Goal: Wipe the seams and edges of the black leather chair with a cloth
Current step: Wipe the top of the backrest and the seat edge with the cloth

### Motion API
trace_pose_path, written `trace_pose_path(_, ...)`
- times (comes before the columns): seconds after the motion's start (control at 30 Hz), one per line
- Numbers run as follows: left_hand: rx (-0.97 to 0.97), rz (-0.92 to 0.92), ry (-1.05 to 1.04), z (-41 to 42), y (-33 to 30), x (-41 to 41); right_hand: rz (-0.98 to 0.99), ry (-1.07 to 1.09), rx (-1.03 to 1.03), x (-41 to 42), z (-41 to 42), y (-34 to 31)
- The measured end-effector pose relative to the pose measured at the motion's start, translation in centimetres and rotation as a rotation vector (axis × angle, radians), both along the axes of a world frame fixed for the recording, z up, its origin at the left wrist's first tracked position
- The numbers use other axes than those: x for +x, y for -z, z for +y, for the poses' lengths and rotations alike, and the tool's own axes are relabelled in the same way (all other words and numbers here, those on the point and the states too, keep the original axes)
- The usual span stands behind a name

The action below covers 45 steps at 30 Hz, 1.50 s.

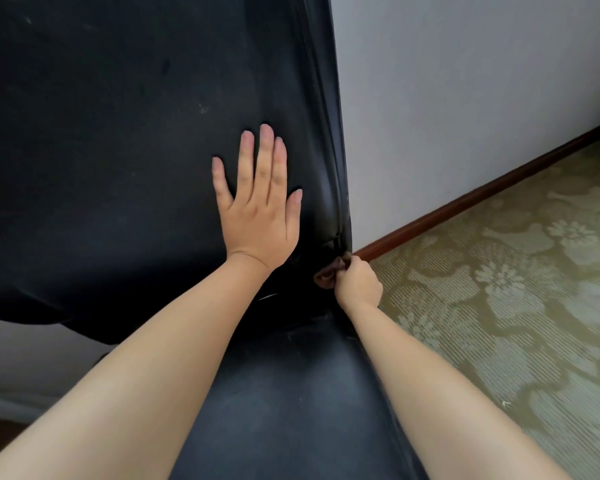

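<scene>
Pale wall (465,98) fills the background behind our chair, meeting a green floral carpet (516,323) along a dark wooden skirting board (465,199) that runs diagonally up to the right. Our black leather chair (118,133) takes up the left and centre of the view, its backrest rising in front of us and its seat (291,393) stretching down between our forearms.

We lay our left hand (258,209) flat against the backrest, fingers straight and slightly spread, pointing upward, the palm pressing the leather close to the right-hand edge. That arm reaches in from the lower left, nearly straight.

Our right hand (357,284) sits lower, at the right side where backrest and seat meet. Its fingers are curled tight around a small brown cloth (328,273), which bunches out to the left of the knuckles and touches the seam (338,216) at the chair's edge. The right forearm comes in from the lower right, running along the seat's right rim, with the wrist bent slightly inward toward the chair.
</scene>
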<state>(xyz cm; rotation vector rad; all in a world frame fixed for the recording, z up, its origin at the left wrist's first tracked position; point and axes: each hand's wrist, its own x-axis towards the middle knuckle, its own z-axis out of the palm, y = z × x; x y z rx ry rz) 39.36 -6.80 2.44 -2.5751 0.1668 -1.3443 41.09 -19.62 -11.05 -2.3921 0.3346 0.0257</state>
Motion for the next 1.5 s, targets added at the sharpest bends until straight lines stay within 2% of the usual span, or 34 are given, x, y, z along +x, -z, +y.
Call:
trace_pose_path(0.13, 0.000, 0.013, -0.001, -0.1, -0.2, -0.4, -0.070, -0.032, 0.005, -1.5, 0.0, -0.2)
trace_pose_path(0.33, -0.029, 0.085, -0.003, -0.5, -0.5, -1.5, 0.017, -0.184, -0.072, -1.0, -1.0, -2.5)
trace_pose_path(0.53, -0.037, 0.201, -0.010, -1.2, 0.8, -4.0, -0.004, -0.313, -0.317, -3.4, -2.3, -3.0)
trace_pose_path(0.67, 0.005, 0.293, -0.042, -1.4, 0.7, -5.1, 0.007, -0.383, -0.230, -5.6, -4.0, -2.5)
trace_pose_path(0.8, 0.000, 0.433, -0.104, -2.3, -0.3, -6.2, 0.051, -0.397, -0.318, -8.8, -5.7, -2.6)
trace_pose_path(0.97, -0.062, 0.585, -0.179, -4.2, -1.7, -7.6, 0.123, -0.395, -0.323, -12.9, -7.2, -3.1)
trace_pose_path(1.1, -0.096, 0.619, -0.172, -4.9, -2.4, -8.4, 0.112, -0.362, -0.354, -15.6, -7.7, -3.7)
trace_pose_path(1.27, -0.018, 0.652, -0.150, -4.9, -1.1, -9.4, 0.075, -0.308, -0.424, -16.1, -6.0, -3.1)
trace_pose_path(1.4, 0.021, 0.592, -0.139, -4.5, 0.3, -8.8, 0.155, -0.277, -0.345, -14.1, -5.0, -1.9)
trace_pose_path(1.5, 0.050, 0.493, -0.139, -4.1, 1.8, -8.2, 0.098, -0.205, -0.335, -12.1, -4.0, -1.0)
